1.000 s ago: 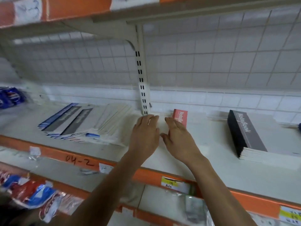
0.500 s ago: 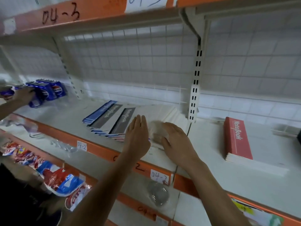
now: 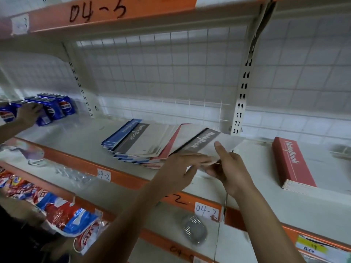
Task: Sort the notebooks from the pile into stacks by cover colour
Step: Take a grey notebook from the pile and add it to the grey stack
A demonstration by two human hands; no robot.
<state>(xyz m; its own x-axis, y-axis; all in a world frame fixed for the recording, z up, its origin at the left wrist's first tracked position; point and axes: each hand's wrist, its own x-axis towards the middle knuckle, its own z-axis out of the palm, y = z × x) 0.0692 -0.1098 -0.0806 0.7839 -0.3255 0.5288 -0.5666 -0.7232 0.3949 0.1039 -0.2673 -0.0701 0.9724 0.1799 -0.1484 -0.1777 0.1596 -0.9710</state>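
On the lower shelf nearest the camera, red, white and blue snack bags (image 3: 62, 211) are lying at the left and a clear plastic tub (image 3: 193, 229) is sitting further right. Above them the orange shelf edge (image 3: 133, 179) is carrying a white label (image 3: 207, 212) reading 04-2.

Both forearms are reaching up over that edge. The right hand (image 3: 229, 169) is pinching the near right corner of a grey notebook (image 3: 205, 143), with the thumb lying on top of the cover and the fingers curling underneath. The left hand (image 3: 182, 168) is stretching its fingers almost straight towards the same near edge, and the tips are touching it. Blur is hiding any finer detail of that contact.

The grey notebook is lying tilted at the right end of the pile of notebooks (image 3: 144, 143), with its near edge in the hands. The pile is fanning out across the white shelf (image 3: 76, 141), showing blue, grey and red spines. Well apart to the right, a tidy stack of red notebooks (image 3: 292, 164) is resting on the same shelf.

Further back at the far left, another person's hand (image 3: 28, 114) is resting on a group of blue drink cans (image 3: 57, 109). Behind everything, a white wire grid (image 3: 171, 73) is forming the back wall, with a slotted upright post (image 3: 242, 99) standing just behind the pile. Overhead, the upper shelf rail (image 3: 152, 8) is bearing the handwritten mark 04-3.
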